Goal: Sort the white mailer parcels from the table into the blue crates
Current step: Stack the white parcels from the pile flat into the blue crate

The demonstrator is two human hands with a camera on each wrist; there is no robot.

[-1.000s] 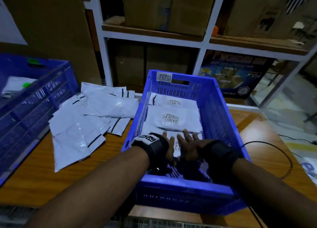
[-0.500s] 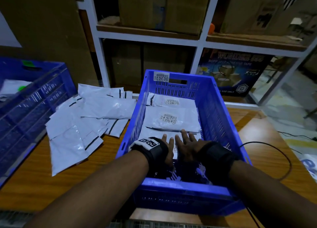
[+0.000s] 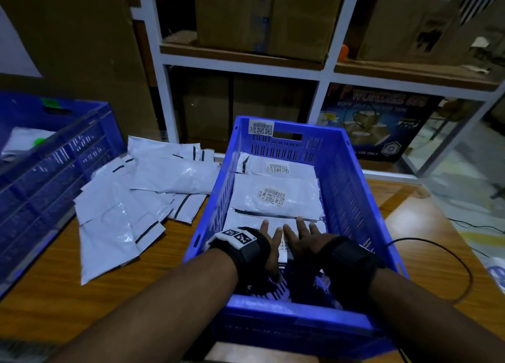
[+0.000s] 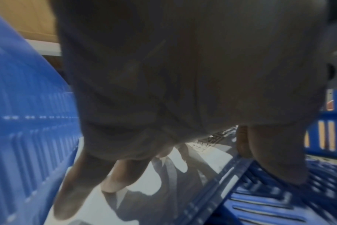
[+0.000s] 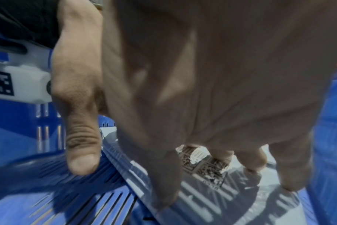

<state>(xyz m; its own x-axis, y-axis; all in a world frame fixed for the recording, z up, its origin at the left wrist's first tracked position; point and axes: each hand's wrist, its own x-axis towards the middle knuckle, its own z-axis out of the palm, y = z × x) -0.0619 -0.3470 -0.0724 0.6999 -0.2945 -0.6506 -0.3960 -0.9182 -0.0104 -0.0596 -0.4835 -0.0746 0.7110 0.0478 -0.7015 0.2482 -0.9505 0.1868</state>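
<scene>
A blue crate stands in the middle of the wooden table with three white mailer parcels laid in a row inside. My left hand and right hand lie side by side over the nearest parcel, fingers straight. In the left wrist view my left hand hangs spread just above that parcel. In the right wrist view the right hand reaches down over the parcel near its barcode label. A loose pile of white mailers lies left of the crate.
A second blue crate with a parcel inside stands at the far left. White shelving with cardboard boxes rises behind the table. A black cable loops on the table right of the middle crate.
Both hands have stayed over the nearest parcel in the crate, fingers still straight. The head view has shifted slightly.
</scene>
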